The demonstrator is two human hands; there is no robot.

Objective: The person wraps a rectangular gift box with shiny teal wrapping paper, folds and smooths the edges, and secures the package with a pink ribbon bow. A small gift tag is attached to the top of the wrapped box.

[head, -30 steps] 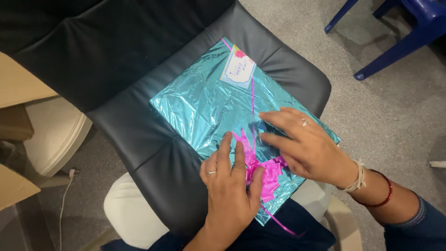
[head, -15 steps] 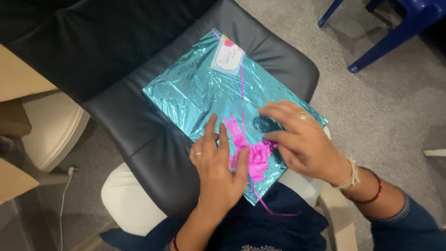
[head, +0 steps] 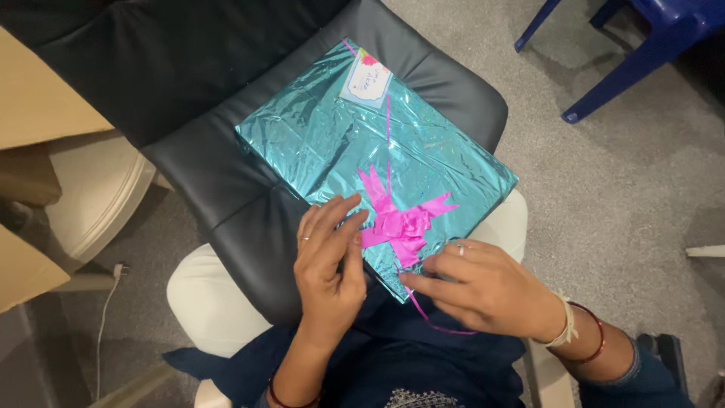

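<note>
A flat box wrapped in shiny teal foil (head: 332, 143) lies on a black leather cushion (head: 226, 181) across a chair. A pink ribbon bow (head: 400, 223) sits near its closest corner, with a thin pink ribbon running up to a small gift tag (head: 365, 79) at the far corner. My left hand (head: 326, 261) rests at the box's near-left edge, its fingertips touching the foil beside the bow. My right hand (head: 476, 287) is at the near corner just below the bow, fingers pinched near the trailing ribbon end (head: 434, 317).
Blue plastic chair legs (head: 604, 87) stand on the grey carpet at the top right. Cardboard boxes (head: 38, 113) and a white chair (head: 98, 196) are at the left. A white cable (head: 106, 317) lies on the floor at the lower left.
My right hand has slid off the top of the box down to its near corner, uncovering the bow. My left hand has drawn back towards the box's near edge.
</note>
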